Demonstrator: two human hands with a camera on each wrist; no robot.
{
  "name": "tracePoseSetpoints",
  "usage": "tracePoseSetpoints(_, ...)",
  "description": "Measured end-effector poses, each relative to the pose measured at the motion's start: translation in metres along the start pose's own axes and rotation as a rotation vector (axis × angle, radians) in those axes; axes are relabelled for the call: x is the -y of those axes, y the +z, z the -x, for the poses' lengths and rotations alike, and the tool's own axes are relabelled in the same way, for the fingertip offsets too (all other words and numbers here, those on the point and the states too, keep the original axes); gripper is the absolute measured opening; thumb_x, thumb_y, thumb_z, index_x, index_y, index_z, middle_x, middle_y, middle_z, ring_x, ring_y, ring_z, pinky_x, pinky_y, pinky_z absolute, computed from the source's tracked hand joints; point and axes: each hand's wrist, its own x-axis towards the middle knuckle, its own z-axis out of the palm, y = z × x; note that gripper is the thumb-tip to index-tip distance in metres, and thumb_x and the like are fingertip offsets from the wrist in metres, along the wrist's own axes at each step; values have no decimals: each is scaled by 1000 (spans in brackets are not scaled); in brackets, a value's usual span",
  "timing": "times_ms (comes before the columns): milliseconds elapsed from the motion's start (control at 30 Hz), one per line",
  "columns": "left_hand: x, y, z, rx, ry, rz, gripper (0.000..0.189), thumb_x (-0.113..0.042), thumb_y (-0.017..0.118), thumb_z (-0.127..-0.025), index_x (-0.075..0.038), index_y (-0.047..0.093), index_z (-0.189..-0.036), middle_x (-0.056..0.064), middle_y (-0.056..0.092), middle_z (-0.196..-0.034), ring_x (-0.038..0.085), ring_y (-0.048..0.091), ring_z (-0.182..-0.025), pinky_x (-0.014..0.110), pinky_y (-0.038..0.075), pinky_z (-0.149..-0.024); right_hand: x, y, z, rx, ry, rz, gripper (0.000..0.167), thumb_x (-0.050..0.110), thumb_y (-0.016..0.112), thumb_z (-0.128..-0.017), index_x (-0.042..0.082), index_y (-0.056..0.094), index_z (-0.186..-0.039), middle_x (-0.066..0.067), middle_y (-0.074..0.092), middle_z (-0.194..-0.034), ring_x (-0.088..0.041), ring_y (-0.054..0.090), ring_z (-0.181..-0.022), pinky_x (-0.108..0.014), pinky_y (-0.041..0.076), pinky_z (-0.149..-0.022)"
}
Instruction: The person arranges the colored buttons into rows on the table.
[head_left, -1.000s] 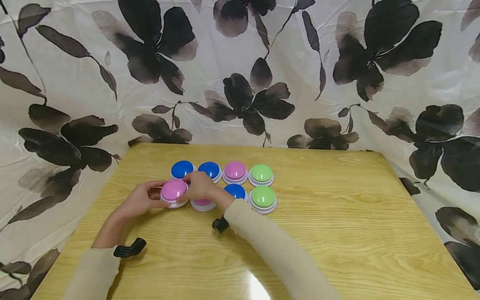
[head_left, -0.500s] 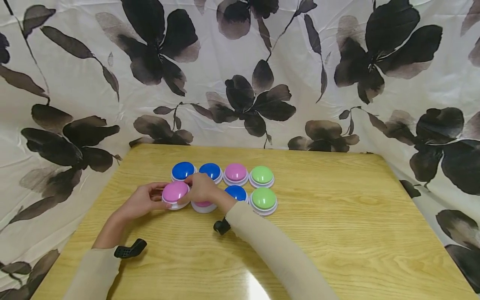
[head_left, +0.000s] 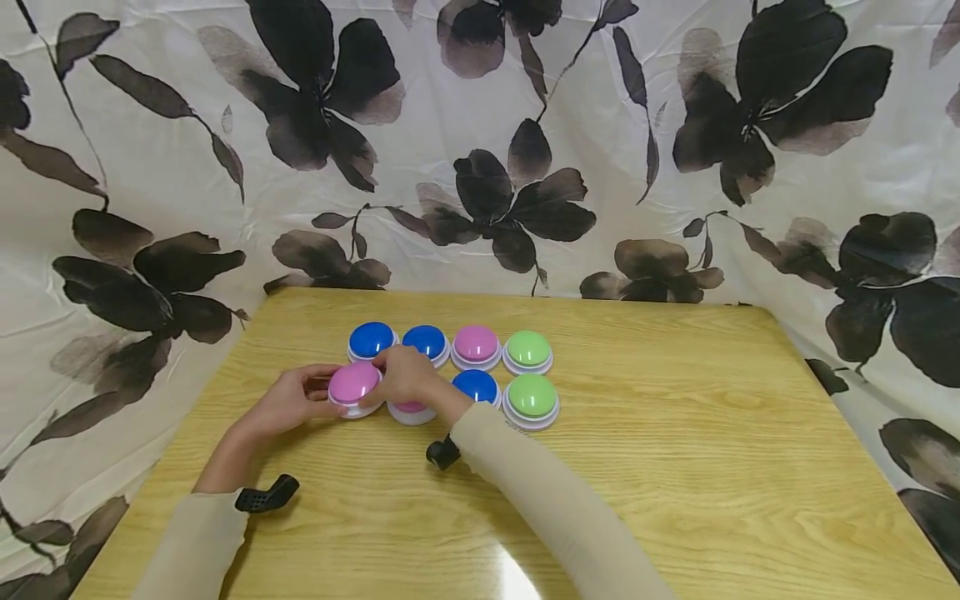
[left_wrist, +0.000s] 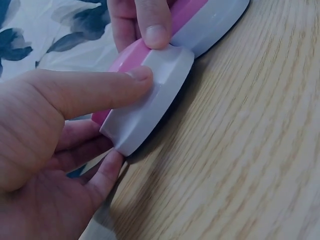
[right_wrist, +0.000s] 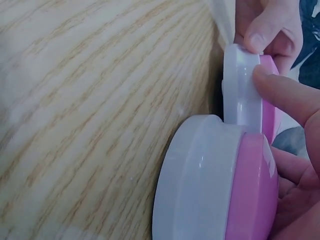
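Observation:
A pink dome push button [head_left: 355,382] with a white base stands at the front left of two rows of buttons. My left hand [head_left: 292,402] holds it from the left, its thumb [left_wrist: 112,89] against the white base. From the right, my right hand [head_left: 408,375] pinches the same button; its thumb [right_wrist: 282,92] lies on the base in the right wrist view. Beneath the right hand, a second pink button [right_wrist: 200,185] sits beside the held one, partly hidden in the head view. A blue button [head_left: 372,339] is directly behind the held button.
Along the back row are another blue button [head_left: 424,341], a pink one [head_left: 476,342] and a green one [head_left: 528,347]. In front stand a blue button [head_left: 476,386] and a green one [head_left: 532,396]. The wooden table [head_left: 675,433] meets a floral cloth [head_left: 420,108] behind.
The head view has shifted slightly. Both hands keep hold of the pink button, with no clear movement against its neighbours.

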Motion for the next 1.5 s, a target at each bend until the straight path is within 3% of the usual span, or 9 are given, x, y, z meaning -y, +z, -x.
tracePoseSetpoints(300, -1, 3, 6, -9, -9, 45, 77, -16, 84, -76, 8, 44, -138, 26, 51, -133, 35, 56, -112, 28, 51, -88, -1, 6, -1, 2, -17, 4, 60, 41, 87, -70, 15, 68, -120, 8, 67, -104, -8, 57, -88, -26, 49, -74)
tracePoseSetpoints(533, 3, 4, 2, -4, -30, 28, 81, -20, 86, -75, 6, 43, -139, 24, 50, -134, 35, 55, -113, 32, 51, -90, 0, 7, 1, -17, -8, 44, 60, 41, 87, -70, 17, 66, -120, 8, 67, -106, -8, 57, -92, -27, 49, -77)
tracePoseSetpoints(1067, -4, 5, 1, -10, -43, 22, 79, -17, 85, -76, 9, 43, -138, 27, 49, -135, 37, 55, -115, 36, 50, -92, -3, 3, 0, -23, -21, 33, 64, 41, 87, -70, 16, 66, -125, 6, 66, -118, -10, 58, -105, -25, 49, -82)
tracePoseSetpoints(1333, -8, 6, 0, -8, -22, 0, 78, -16, 84, -77, 7, 43, -139, 26, 48, -136, 38, 52, -118, 45, 46, -97, -1, 2, 3, -24, -59, 92, 53, 39, 85, -74, 15, 67, -119, 7, 66, -100, -8, 56, -86, -23, 49, -73)
tracePoseSetpoints(1500, -8, 5, 2, 6, -1, -1, 79, -16, 83, -78, 8, 40, -140, 26, 47, -137, 38, 50, -120, 47, 44, -99, 1, 4, 7, -42, -115, 180, 53, 40, 82, -77, 15, 64, -121, 8, 66, -100, -6, 56, -86, -23, 46, -76)
